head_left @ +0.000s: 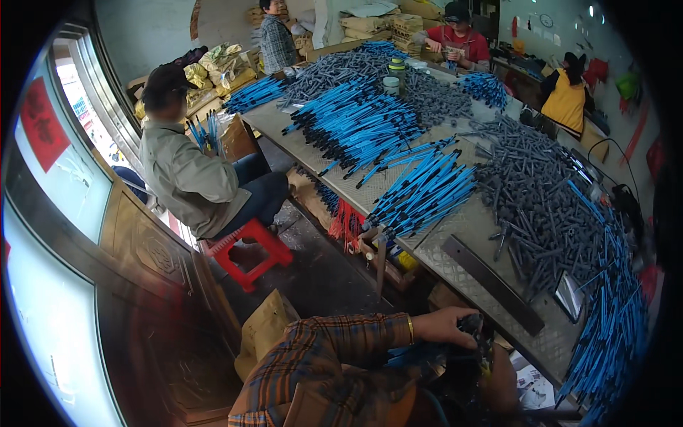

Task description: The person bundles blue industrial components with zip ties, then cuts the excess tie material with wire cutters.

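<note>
My left hand [449, 327], below a plaid sleeve and a gold-coloured bracelet, is at the near table edge. Its thumb and fingers curl around something dark [472, 326] whose kind I cannot make out. My right hand [502, 377] is in shadow just below it, close to the same dark thing; its fingers are hidden. Near my lap, under the left forearm, lie some blue rods [416, 354]. On the table ahead are bundles of thin blue rods with black ends [423, 192] and a large heap of dark grey peg-like plastic parts [537, 206].
A dark flat bar [491, 285] and a phone-like slab [569, 296] lie on the metal-topped table [455, 245]. More blue rods [605, 334] hang over its right side. A person [188, 171] sits on a red stool [249, 252] at left; other people are farther back.
</note>
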`<state>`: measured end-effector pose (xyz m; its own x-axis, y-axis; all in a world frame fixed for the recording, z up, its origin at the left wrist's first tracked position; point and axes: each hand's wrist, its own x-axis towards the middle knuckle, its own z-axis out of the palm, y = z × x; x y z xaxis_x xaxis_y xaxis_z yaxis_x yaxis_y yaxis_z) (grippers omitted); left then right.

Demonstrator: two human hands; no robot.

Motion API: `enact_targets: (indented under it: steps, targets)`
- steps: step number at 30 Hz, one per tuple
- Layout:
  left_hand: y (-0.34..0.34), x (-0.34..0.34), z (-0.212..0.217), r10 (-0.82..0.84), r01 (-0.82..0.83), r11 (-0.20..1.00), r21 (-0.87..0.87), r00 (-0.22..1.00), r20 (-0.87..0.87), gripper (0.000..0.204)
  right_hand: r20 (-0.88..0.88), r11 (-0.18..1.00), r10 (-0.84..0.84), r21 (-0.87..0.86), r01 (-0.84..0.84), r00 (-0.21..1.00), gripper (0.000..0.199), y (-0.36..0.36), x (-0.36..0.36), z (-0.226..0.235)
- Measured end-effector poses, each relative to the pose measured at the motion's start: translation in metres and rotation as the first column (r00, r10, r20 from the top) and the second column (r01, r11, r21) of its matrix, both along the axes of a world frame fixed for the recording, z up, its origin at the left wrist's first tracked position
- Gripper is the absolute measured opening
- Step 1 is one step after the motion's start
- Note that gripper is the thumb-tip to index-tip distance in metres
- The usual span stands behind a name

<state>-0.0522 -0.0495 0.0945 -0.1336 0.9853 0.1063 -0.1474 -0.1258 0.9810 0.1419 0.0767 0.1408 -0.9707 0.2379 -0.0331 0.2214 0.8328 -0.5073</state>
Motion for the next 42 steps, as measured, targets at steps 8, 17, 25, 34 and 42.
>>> enact_targets:
  steps: [8, 17, 25, 34, 42]
  targets:
    - [-0.002, 0.001, 0.000, 0.024, -0.022, 0.999, -0.033, 0.998, 0.061, 0.034, -0.029, 0.989, -0.105, -0.103, 0.101, 0.994, 0.055, -0.008, 0.000, -0.015]
    - [-0.007, -0.001, 0.001, 0.038, -0.038, 0.999, -0.039, 0.999, 0.004, 0.035, -0.007, 0.986, -0.127, -0.109, 0.126, 0.992, 0.054, -0.013, -0.005, -0.011]
    - [-0.008, -0.005, 0.000, 0.016, -0.014, 0.999, -0.031, 0.997, 0.069, 0.035, -0.014, 0.990, -0.098, -0.107, 0.096, 0.995, 0.050, -0.011, -0.009, -0.014]
    - [-0.003, -0.005, -0.004, 0.001, 0.000, 0.999, -0.047, 1.000, 0.020, 0.039, -0.042, 0.999, -0.047, 0.001, 0.047, 0.998, 0.050, 0.000, -0.006, -0.019]
    - [-0.004, -0.007, -0.006, -0.049, 0.048, 0.999, -0.015, 0.997, -0.059, 0.043, 0.562, 0.326, 0.329, -0.822, 0.467, 0.759, 0.042, 0.051, 0.001, -0.019]
